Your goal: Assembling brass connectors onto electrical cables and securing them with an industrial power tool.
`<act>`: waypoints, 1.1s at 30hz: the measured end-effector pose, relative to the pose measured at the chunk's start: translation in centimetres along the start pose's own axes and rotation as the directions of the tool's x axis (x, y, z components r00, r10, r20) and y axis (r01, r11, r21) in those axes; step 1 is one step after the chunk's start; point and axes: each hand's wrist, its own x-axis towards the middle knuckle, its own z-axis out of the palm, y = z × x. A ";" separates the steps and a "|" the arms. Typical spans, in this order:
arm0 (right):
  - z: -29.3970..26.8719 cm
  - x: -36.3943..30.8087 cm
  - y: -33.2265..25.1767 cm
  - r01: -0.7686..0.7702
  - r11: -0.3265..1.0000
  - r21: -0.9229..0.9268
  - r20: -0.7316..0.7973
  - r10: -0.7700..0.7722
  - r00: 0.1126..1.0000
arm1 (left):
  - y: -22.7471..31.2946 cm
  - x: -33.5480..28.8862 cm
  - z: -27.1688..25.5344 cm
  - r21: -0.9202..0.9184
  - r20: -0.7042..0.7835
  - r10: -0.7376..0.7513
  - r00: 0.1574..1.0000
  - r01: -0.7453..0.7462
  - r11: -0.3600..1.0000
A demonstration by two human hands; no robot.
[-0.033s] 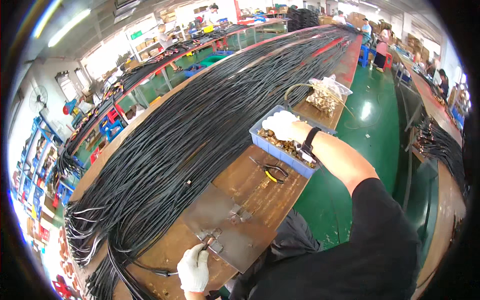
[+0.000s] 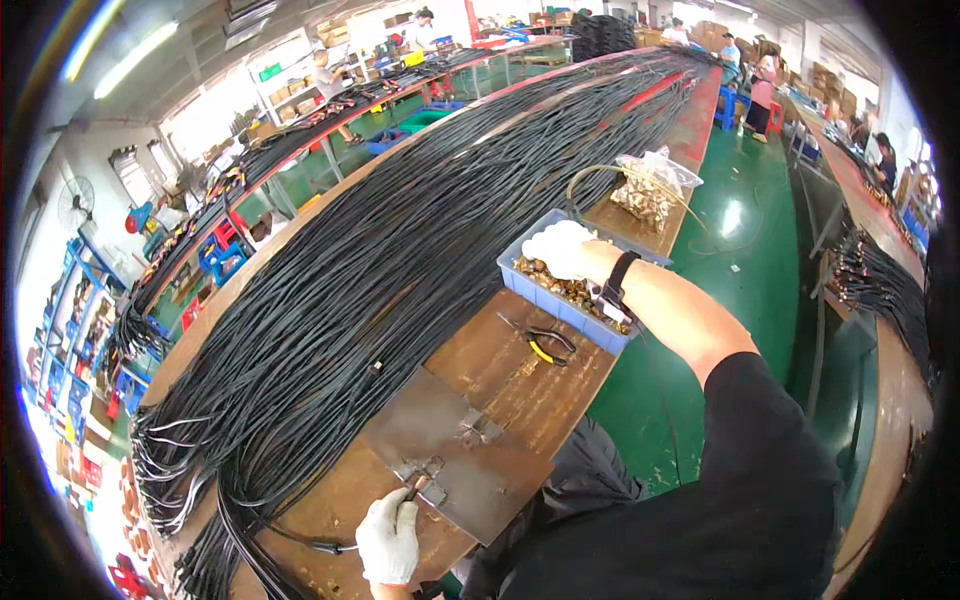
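Note:
My left hand (image 2: 387, 540), in a white glove, is closed around a black cable (image 2: 325, 546) at the near end of the table. The cable's tip points at a small metal fixture (image 2: 428, 480) on a flat steel plate (image 2: 500, 488). A second metal block (image 2: 478, 427) sits farther up the plate. My right hand (image 2: 560, 248), also gloved, reaches into a blue plastic bin (image 2: 570, 318) among small brass-coloured fittings (image 2: 575, 290); its fingertips are hidden. Between bin and plate lie pliers (image 2: 547, 345) with black and yellow handles.
A long bundle of black cables (image 2: 400, 260) covers most of the table (image 2: 590, 385). Beyond the bin lies a clear plastic bag (image 2: 650, 190) of brass-coloured pieces. Green floor (image 2: 735, 290) runs along the right, and a side bench holds more cables (image 2: 880, 285). Several people work farther off.

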 end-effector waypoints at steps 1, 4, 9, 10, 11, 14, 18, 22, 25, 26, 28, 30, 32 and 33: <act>0.0 0.3 0.2 -0.057 0.988 0.140 0.073 0.047 0.996 | 0.0 0.1 0.0 -0.014 0.005 0.007 1.000 -0.007 1.000; -0.3 -0.4 0.5 0.085 0.987 -0.139 -0.015 -0.088 0.996 | 1.1 0.1 -0.6 -0.027 0.085 -0.103 0.991 0.105 0.994; -1.2 -1.7 -0.5 -0.016 0.998 0.059 -0.211 0.028 0.977 | 2.3 0.5 -1.1 0.078 0.163 -0.118 0.979 0.107 0.991; -1.6 -2.2 -1.1 0.032 0.999 -0.001 -0.372 -0.030 0.928 | 2.2 0.5 -1.1 0.103 0.184 -0.105 0.977 0.087 0.991; -1.5 -2.5 -2.2 -0.003 0.981 0.192 -0.440 0.089 0.894 | 1.9 0.4 -0.9 0.101 0.182 -0.107 0.977 0.089 0.991; -1.7 -4.2 -5.8 0.208 0.165 0.964 -0.235 0.159 0.959 | 0.7 0.1 0.0 0.088 0.165 -0.057 0.985 0.043 0.995; -1.1 -7.8 -13.6 0.033 -0.257 0.966 -0.081 -0.178 0.981 | 1.7 0.8 -0.1 0.069 0.149 -0.027 0.988 0.016 0.997; 1.2 -9.8 -21.6 -0.243 -0.160 0.957 0.211 -0.195 0.958 | 1.4 0.8 0.0 0.099 0.067 0.056 0.996 -0.063 0.993; 2.0 -10.0 -25.4 -0.381 -0.080 0.921 0.344 -0.290 0.893 | 1.0 0.2 -0.6 0.060 0.020 0.029 0.999 -0.030 0.998; 2.5 -10.1 -26.0 -0.400 -0.076 0.914 0.355 -0.330 0.875 | 1.2 0.5 -0.6 0.074 0.007 -0.013 1.000 0.012 0.997; 3.6 -10.6 -26.7 -0.169 -0.152 0.974 0.115 -0.315 0.942 | 1.6 1.4 -0.5 0.021 -0.035 0.048 0.998 -0.047 0.999; 3.4 -10.6 -27.5 -0.195 -0.140 0.971 0.139 -0.331 0.933 | 1.5 1.6 -0.7 0.019 -0.080 0.097 0.992 -0.096 0.995; 3.2 -10.7 -28.7 -0.319 -0.362 0.876 0.197 -0.335 0.921 | 1.7 1.2 -1.4 0.013 -0.095 0.052 0.994 -0.051 0.999; 3.6 -10.7 -28.5 -0.328 -0.384 0.863 0.201 -0.335 0.921 | 1.7 1.6 -1.0 -0.026 -0.078 0.076 0.994 -0.079 0.997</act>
